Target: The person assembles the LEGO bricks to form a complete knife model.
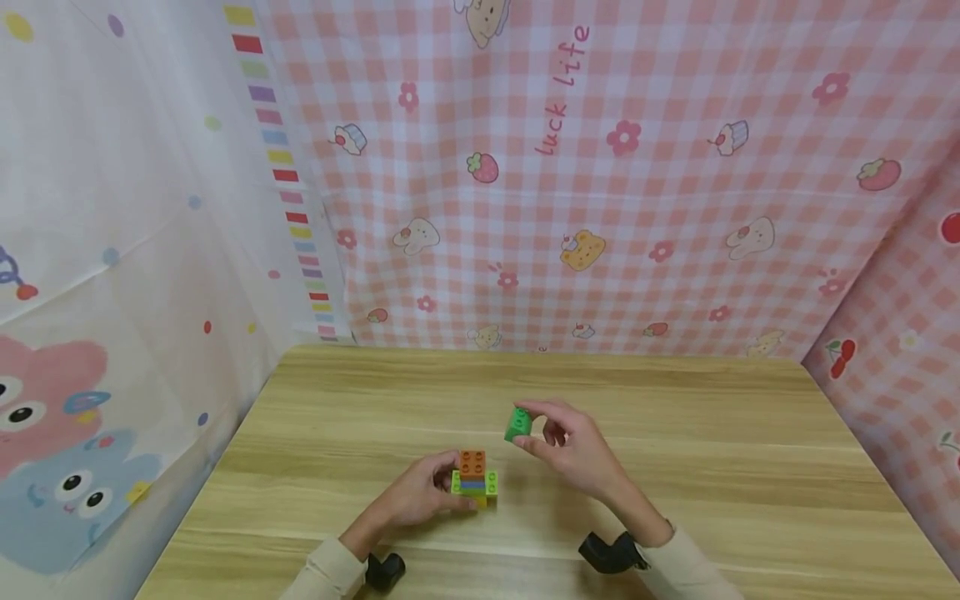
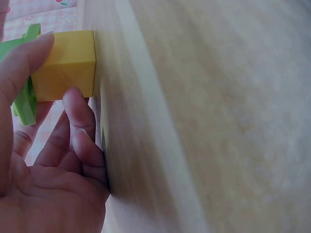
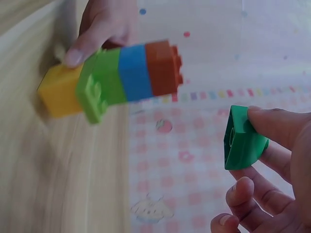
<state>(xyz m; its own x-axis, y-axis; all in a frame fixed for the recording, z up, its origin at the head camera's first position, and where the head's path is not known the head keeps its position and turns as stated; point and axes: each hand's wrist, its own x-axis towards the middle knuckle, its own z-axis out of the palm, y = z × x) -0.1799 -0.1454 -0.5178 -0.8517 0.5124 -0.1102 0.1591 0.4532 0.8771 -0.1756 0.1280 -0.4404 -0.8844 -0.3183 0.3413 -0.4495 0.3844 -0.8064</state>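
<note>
A small tower of toy building bricks (image 1: 472, 464) stands on the table, held low down by my left hand (image 1: 418, 493). Its base is a yellow brick (image 2: 68, 65), with the left thumb and fingers around it. Above that come a wide light green piece (image 3: 90, 94), a light green brick (image 3: 112, 80), a blue brick (image 3: 135, 73) and an orange-brown brick (image 3: 163, 68) with bare studs on top. My right hand (image 1: 576, 447) pinches a green brick (image 1: 517, 423) with a curved side between thumb and fingers. That brick is in the air, right of the tower and apart from it.
The wooden table (image 1: 712, 467) spreads out around both hands. A pink checked cloth (image 1: 637, 208) hangs behind it, and a white patterned cloth (image 1: 172, 167) hangs on the left. Black wrist devices (image 1: 609, 552) sit at both cuffs.
</note>
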